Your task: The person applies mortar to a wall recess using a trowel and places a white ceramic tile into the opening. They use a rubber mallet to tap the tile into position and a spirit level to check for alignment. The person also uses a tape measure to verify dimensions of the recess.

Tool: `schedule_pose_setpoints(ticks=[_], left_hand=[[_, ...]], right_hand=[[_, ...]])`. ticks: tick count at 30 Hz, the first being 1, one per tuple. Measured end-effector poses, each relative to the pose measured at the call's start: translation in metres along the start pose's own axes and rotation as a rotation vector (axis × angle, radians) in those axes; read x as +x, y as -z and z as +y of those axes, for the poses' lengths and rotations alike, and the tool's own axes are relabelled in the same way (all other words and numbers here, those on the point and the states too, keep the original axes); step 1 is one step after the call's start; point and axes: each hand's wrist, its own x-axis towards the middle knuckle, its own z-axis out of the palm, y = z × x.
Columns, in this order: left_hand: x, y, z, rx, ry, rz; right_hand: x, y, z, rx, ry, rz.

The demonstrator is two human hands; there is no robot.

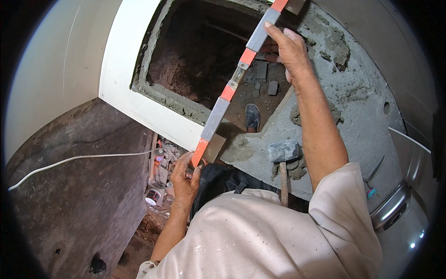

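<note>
A long orange-and-grey spirit level runs slantwise over a square opening, from near my body to the top edge. My left hand is closed round its near orange end. Farther up, my right hand grips the level's grey section, thumb on top and fingers partly hidden behind it. Beneath the near end shows a small beige tile piece; a similar piece sits by the far end. The white slab frames the opening on the left, with grey mortar along its inner edge.
A mallet with a wooden handle lies on the grey cement surface, near mortar lumps. At right is a pointed tool with a teal handle. Below the opening are a shoe and broken tiles. A white cable crosses the left.
</note>
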Motion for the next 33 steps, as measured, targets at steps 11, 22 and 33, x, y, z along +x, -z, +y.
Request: schedule_pose_setpoints(ticks=[11,22,33], left_hand=[[-0.003,0.000,0.000,-0.035,0.031,0.003],[-0.006,0.000,0.005,-0.025,0.103,0.014],[-0.047,0.038,0.012,-0.013,-0.176,0.004]], right_hand=[[-0.002,-0.001,0.000,-0.059,0.108,0.055],[-0.003,-0.001,-0.002,-0.016,0.098,0.038],[-0.125,-0.051,-0.027,0.252,0.378,0.347]])
